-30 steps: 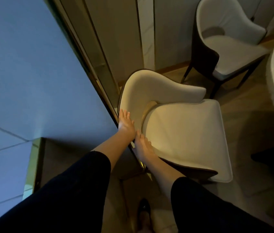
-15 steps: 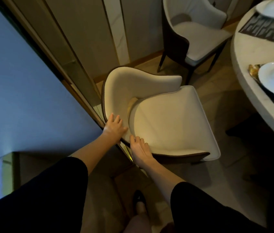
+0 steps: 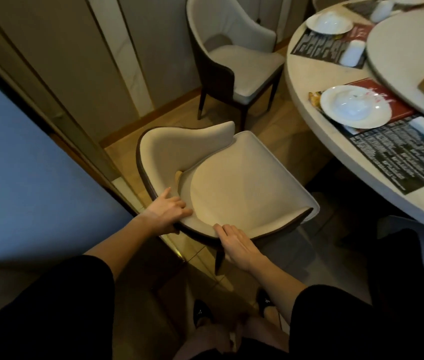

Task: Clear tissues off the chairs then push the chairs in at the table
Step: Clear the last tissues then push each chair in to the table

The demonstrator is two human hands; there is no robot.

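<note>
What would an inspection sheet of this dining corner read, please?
Surface: round table, laid for a meal.
Job's things: near chair, seat bare, apart from the table; far chair, seat bare, beside the wall.
Clutter: plates on placemats.
Grippers: left hand grips the near chair's backrest rim; right hand rests flat on it.
Cables: nothing seen.
Surroundings: panelled wall, wooden floor.

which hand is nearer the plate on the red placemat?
Right. The right hand rests on the back rim of the chair, on the side toward the plate; the left hand grips that rim farther over, by the blue panel.
</note>
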